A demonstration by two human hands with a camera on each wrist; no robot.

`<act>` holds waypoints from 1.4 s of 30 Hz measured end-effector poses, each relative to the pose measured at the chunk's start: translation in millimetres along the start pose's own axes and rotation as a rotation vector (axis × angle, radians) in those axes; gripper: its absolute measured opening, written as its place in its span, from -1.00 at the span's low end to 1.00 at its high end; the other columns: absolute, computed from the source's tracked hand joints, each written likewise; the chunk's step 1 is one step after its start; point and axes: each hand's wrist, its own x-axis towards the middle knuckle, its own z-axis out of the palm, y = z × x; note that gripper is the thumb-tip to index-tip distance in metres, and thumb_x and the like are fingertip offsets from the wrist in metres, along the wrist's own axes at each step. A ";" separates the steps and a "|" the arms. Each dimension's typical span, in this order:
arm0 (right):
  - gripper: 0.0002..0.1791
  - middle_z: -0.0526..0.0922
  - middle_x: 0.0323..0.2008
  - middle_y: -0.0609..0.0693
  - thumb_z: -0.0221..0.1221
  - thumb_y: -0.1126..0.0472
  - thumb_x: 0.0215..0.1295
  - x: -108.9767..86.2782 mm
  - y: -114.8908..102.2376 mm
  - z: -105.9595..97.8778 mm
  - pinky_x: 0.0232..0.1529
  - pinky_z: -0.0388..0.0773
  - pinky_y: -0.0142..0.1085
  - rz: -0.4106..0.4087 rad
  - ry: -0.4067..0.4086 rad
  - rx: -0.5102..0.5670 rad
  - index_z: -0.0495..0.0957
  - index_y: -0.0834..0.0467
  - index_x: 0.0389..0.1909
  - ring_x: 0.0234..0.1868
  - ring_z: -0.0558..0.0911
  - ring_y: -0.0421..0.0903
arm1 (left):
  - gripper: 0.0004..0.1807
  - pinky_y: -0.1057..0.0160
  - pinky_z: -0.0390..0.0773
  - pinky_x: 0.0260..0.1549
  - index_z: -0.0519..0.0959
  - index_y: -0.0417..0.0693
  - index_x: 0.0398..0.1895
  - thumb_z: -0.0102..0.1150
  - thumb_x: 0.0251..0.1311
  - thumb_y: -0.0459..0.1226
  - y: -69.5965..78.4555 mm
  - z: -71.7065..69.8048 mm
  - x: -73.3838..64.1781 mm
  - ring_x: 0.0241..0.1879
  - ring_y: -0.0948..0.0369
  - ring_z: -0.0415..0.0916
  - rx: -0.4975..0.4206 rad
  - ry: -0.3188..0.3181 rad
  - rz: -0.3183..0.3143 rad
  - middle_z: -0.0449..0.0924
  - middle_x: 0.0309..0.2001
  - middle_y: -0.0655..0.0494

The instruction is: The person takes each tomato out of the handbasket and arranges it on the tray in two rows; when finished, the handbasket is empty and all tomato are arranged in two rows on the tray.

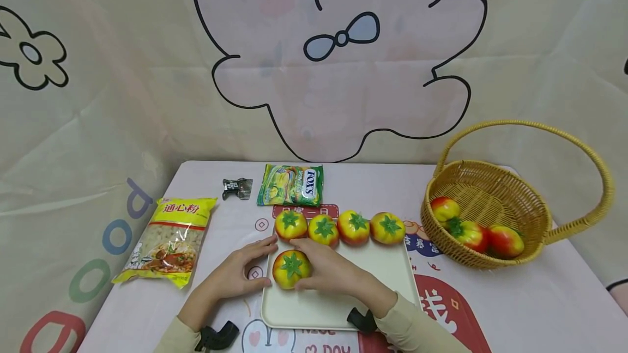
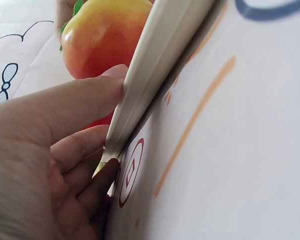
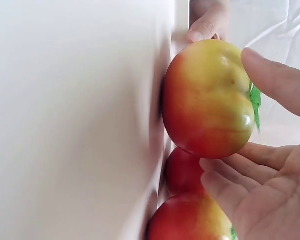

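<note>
A cream tray (image 1: pixel 343 309) lies on the table, with a red-and-yellow artificial tomato (image 1: pixel 292 269) on its left part. My right hand (image 1: pixel 333 268) holds this tomato, thumb on the near side and fingers round the far side; the right wrist view shows the thumb (image 3: pixel 275 80) against its leafy top. With thumb and fingers, my left hand (image 1: pixel 240 271) grips the tray's left rim (image 2: pixel 140 80). Several more tomatoes (image 1: pixel 354 227) stand in a row along the tray's far edge, green leaves up.
At the right stands a wicker basket (image 1: pixel 483 178) with a tall handle and three tomatoes inside. A yellow pasta bag (image 1: pixel 171 238) lies on the left. Behind the tray are a green FOX'S packet (image 1: pixel 290 185) and a small black wrapped item (image 1: pixel 237 188).
</note>
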 end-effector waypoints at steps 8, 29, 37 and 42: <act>-0.10 0.36 0.32 -0.05 0.36 -0.09 0.05 -11.1 -7.1 -14.9 0.28 0.41 -0.14 0.004 0.021 0.035 0.20 0.07 0.39 0.28 0.40 -0.09 | -0.26 -0.19 0.23 0.29 0.40 0.13 0.30 0.33 -0.02 0.06 0.7 -0.4 0.2 0.40 0.03 0.16 -0.004 -0.003 -0.006 0.20 0.42 0.24; -0.25 0.45 0.24 0.17 0.34 0.14 0.11 -91.2 57.4 -94.3 0.15 0.43 0.19 0.077 0.463 -0.047 0.28 0.15 0.33 0.22 0.44 0.21 | -0.26 -0.19 0.21 0.29 0.41 0.15 0.29 0.34 -0.03 0.05 0.4 0.2 -0.1 0.40 0.03 0.15 -0.005 0.001 -0.011 0.19 0.42 0.26; -0.22 0.38 0.26 0.28 0.32 0.09 0.14 -128.3 87.6 -121.9 0.08 0.40 0.28 0.208 0.528 -0.056 0.22 0.21 0.35 0.20 0.40 0.33 | -0.26 -0.18 0.21 0.30 0.41 0.14 0.29 0.35 -0.03 0.05 0.4 0.5 -0.3 0.40 0.04 0.15 -0.014 -0.001 -0.015 0.20 0.42 0.26; -0.20 0.34 0.26 0.35 0.28 0.03 0.18 -145.2 106.0 -140.9 0.03 0.36 0.36 0.285 0.517 -0.096 0.18 0.21 0.37 0.17 0.37 0.41 | -0.26 -0.18 0.21 0.30 0.42 0.14 0.28 0.35 -0.03 0.05 1.1 0.3 -0.1 0.40 0.03 0.15 -0.013 0.001 -0.020 0.20 0.42 0.25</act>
